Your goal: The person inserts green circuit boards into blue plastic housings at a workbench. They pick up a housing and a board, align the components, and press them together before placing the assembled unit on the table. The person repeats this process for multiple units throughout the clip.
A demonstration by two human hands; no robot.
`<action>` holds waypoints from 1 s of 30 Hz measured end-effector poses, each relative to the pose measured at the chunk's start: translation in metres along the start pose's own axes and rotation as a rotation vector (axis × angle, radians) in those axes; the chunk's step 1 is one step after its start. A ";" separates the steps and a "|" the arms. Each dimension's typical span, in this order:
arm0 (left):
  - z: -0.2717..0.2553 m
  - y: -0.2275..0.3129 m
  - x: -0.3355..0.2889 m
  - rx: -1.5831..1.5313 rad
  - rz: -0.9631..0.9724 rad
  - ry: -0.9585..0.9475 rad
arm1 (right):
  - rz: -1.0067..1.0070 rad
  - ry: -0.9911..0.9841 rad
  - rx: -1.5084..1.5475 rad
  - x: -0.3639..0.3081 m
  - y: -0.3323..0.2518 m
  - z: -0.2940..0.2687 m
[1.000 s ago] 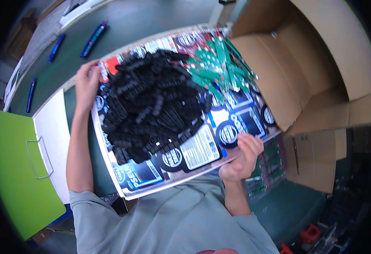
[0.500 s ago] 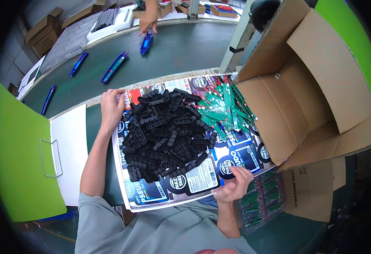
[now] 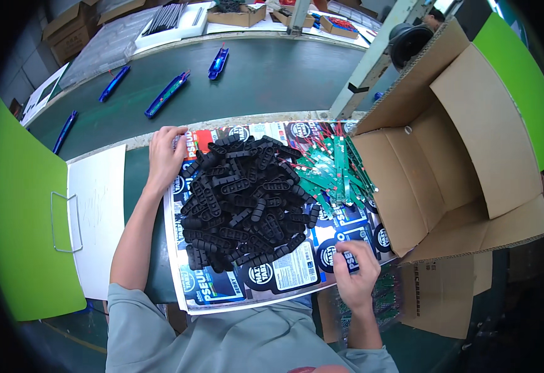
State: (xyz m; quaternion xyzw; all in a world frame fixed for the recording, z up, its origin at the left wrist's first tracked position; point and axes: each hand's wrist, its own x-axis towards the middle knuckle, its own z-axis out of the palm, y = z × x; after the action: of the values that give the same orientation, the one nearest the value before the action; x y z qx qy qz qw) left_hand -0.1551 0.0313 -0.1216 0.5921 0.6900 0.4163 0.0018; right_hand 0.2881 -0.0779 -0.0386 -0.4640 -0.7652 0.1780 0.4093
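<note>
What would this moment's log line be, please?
left hand: at far-left corner of colourful printed sheet | right hand: curled near its front edge | black ribbed oblong pieces: heaped beside narrow green circuit boards

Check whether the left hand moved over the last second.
No: the left hand stays at the far-left corner of the printed sheet, beside its red patch.

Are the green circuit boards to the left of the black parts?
No, the green circuit boards lie to the right of the black parts, toward the open cardboard box.

Beyond the printed sheet (image 3: 297, 267) lie four whole blue shells (image 3: 167, 94). On it sit one black-piece heap (image 3: 247, 196) and one green-board heap (image 3: 340, 168).
</note>
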 end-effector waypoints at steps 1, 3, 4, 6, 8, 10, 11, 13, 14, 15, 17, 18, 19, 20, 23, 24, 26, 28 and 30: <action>-0.002 0.001 0.002 0.007 0.013 0.009 | -0.037 -0.016 -0.010 0.011 -0.003 0.004; -0.003 0.002 0.004 -0.013 0.038 0.058 | -0.180 -0.117 -0.054 0.031 -0.008 0.016; -0.005 0.002 0.003 -0.019 0.048 0.085 | -0.272 -0.189 -0.053 0.042 -0.012 0.025; -0.010 0.010 0.007 -0.048 0.063 0.072 | -0.360 -0.323 -0.063 0.051 -0.016 0.041; -0.018 0.024 0.009 -0.135 0.037 -0.011 | -0.438 -0.439 -0.133 0.060 -0.022 0.050; -0.035 0.045 0.010 -0.276 -0.036 -0.168 | -0.487 -0.503 -0.175 0.067 -0.024 0.056; -0.049 0.057 0.008 -0.387 -0.107 -0.354 | -0.500 -0.492 -0.195 0.069 -0.019 0.060; -0.065 0.072 -0.008 -0.374 0.050 -0.495 | -0.506 -0.486 -0.191 0.070 -0.010 0.061; -0.072 0.078 -0.019 -0.360 0.125 -0.561 | -0.514 -0.485 -0.183 0.072 -0.007 0.063; -0.078 0.080 -0.029 -0.345 0.145 -0.634 | -0.516 -0.471 -0.165 0.073 -0.008 0.063; -0.084 0.087 -0.054 -0.246 0.197 -0.704 | -0.530 -0.462 -0.144 0.073 -0.004 0.067; -0.083 0.091 -0.062 -0.183 0.255 -0.672 | -0.535 -0.457 -0.137 0.073 -0.002 0.068; -0.081 0.098 -0.067 -0.151 0.246 -0.655 | -0.536 -0.436 -0.135 0.075 -0.001 0.069; -0.078 0.104 -0.070 -0.119 0.238 -0.639 | -0.544 -0.429 -0.132 0.075 0.000 0.070; -0.066 0.108 -0.073 -0.147 0.229 -0.573 | -0.570 -0.400 -0.125 0.081 -0.002 0.068; -0.064 0.110 -0.072 -0.162 0.227 -0.560 | -0.578 -0.385 -0.127 0.084 -0.002 0.068; -0.060 0.114 -0.069 -0.191 0.224 -0.539 | -0.590 -0.355 -0.128 0.088 -0.003 0.070; -0.057 0.119 -0.066 -0.169 0.217 -0.535 | -0.558 -0.323 -0.115 0.095 -0.005 0.070; -0.056 0.119 -0.064 -0.159 0.215 -0.535 | -0.514 -0.307 -0.113 0.102 -0.008 0.070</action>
State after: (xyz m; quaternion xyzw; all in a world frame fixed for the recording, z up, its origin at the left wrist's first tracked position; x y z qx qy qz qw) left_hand -0.0669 -0.0587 -0.0479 0.7486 0.5635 0.2961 0.1857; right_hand 0.2040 0.0132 -0.0288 -0.2450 -0.9191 0.0936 0.2940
